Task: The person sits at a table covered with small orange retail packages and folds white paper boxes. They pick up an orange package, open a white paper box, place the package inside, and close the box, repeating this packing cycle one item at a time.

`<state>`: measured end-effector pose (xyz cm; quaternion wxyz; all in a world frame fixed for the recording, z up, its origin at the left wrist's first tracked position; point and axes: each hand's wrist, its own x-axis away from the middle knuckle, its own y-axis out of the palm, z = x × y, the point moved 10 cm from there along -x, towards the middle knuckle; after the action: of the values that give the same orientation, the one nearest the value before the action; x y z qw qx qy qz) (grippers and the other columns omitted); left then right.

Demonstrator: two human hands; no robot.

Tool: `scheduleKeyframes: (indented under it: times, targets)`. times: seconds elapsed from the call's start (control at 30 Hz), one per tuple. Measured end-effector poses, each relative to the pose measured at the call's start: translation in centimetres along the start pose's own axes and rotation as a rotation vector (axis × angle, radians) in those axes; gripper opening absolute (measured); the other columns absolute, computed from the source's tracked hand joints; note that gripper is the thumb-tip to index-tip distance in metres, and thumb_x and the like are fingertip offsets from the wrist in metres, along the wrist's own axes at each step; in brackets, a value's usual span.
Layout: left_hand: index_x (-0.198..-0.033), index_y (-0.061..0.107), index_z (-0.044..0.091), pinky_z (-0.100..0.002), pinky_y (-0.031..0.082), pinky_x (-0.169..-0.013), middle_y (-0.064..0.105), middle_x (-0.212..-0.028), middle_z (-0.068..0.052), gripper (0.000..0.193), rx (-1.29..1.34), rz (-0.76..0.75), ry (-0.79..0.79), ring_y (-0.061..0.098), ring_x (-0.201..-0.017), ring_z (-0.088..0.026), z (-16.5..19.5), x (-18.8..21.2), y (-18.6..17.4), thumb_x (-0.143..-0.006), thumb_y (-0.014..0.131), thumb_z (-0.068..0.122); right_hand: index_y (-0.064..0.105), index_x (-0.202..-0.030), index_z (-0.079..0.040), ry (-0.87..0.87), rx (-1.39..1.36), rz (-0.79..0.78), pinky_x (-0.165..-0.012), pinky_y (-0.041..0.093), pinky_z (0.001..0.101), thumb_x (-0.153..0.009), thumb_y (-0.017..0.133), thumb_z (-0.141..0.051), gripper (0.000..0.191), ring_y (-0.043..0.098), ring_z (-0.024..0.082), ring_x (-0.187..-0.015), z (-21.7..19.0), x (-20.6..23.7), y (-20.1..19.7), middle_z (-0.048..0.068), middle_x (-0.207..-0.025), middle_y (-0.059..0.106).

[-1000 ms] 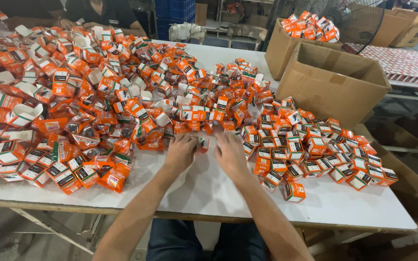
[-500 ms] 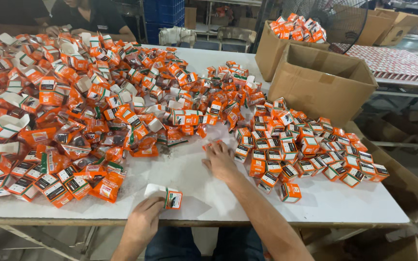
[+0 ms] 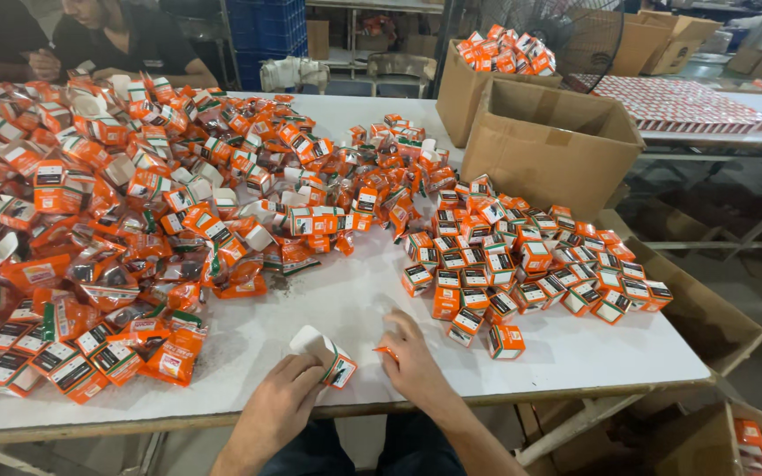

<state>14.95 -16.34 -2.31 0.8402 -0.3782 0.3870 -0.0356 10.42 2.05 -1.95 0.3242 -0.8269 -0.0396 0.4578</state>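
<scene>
My left hand (image 3: 280,404) grips a small orange and white carton (image 3: 325,354) with its white flap open, near the front edge of the white table (image 3: 346,300). Close beside it, my right hand (image 3: 413,358) pinches a small orange piece (image 3: 386,353) between its fingertips; what the piece is cannot be made out. A group of closed small orange cartons (image 3: 522,264) lies to the right of my hands. A big heap of open orange cartons and orange packets (image 3: 125,220) covers the table's left half.
Two brown cardboard boxes (image 3: 550,145) stand at the table's far right, the rear one (image 3: 497,55) heaped with orange cartons. Another person (image 3: 121,37) sits at the far left. An open box (image 3: 690,304) sits below the table's right edge. A second table (image 3: 690,104) holds rows of red items.
Both hands have drawn back from the heap to the table's front edge. My left hand took up a carton, and my right hand has come in beside it.
</scene>
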Motion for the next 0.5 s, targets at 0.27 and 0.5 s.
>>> scheduleKeyframes:
  times: [0.27,0.5]
  targets:
    - [-0.102,0.062,0.005,-0.041,0.054,-0.082,0.065,-0.098,-0.01,0.025,-0.112,-0.332,0.25,0.064,-0.095,-0.032,3.1,-2.5,3.0,-0.078,0.062,0.008,0.07,-0.118,-0.006,0.477,-0.341,-0.029,-0.054,0.047,0.0317,-0.101,0.05,0.0,0.027,0.054,0.019,-0.058,5.6,3.8,1.8,0.009,-0.07,0.06]
    - [-0.098,0.062,0.006,-0.04,0.055,-0.081,0.067,-0.114,-0.015,0.021,-0.17,-0.168,0.49,0.067,-0.096,-0.029,5.1,-2.9,2.2,-0.078,0.062,0.01,0.056,-0.125,-0.006,0.426,-0.269,-0.043,-0.053,0.047,0.0372,-0.092,0.071,-0.012,0.037,0.056,0.022,-0.057,2.7,2.3,2.3,0.011,-0.068,0.059]
